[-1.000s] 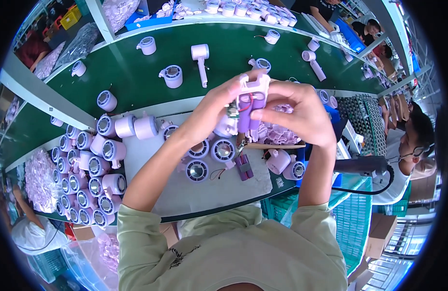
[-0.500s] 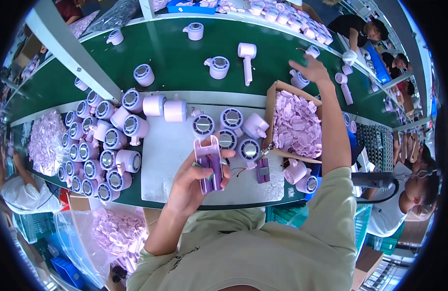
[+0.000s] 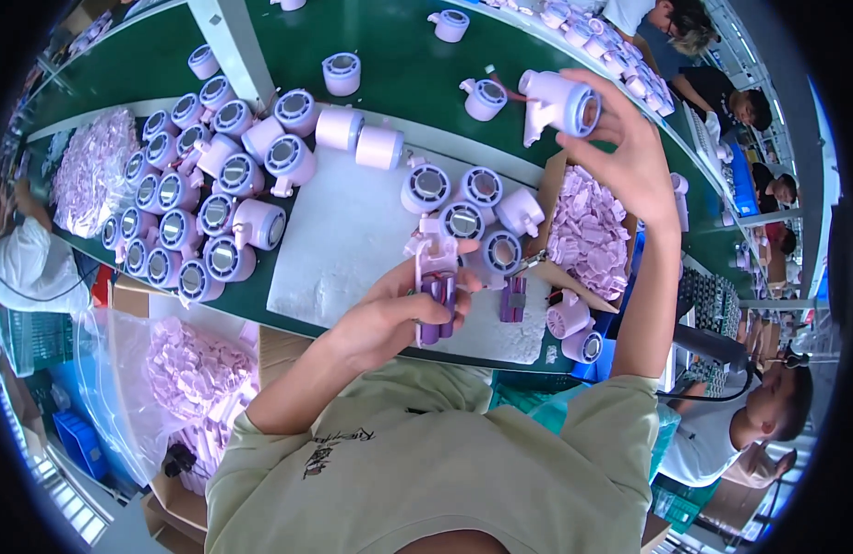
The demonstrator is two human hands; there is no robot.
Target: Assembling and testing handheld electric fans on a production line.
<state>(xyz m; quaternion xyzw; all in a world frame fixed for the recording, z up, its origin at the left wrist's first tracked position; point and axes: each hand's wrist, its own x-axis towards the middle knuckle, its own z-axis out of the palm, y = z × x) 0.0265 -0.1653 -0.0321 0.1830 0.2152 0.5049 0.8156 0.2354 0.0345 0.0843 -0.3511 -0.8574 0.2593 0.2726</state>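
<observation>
My left hand [image 3: 385, 319] is closed around a pink handle shell [image 3: 433, 254] with purple battery cells [image 3: 438, 309] in it, above the white work mat [image 3: 330, 231]. My right hand [image 3: 637, 171], raised over the far belt, grips a pink and lilac fan head [image 3: 551, 100] between thumb and fingers. A wire with a small plug trails from that head. On the mat's right part stand several fan heads [image 3: 462, 222], just beyond my left hand. Another purple battery pack [image 3: 512, 301] lies on the mat to the right of that hand.
Many fan heads [image 3: 177, 189] crowd the table's left side, beside a bag of pink parts [image 3: 94, 175]. A cardboard box [image 3: 548, 189] of pink pieces stands at the right. Beyond runs a green belt [image 3: 390, 65] carrying fan heads. Co-workers sit on both sides.
My right hand has taken a fan head from the belt and lifted it. My left hand still holds the handle shell. The whole view has shifted and tilted.
</observation>
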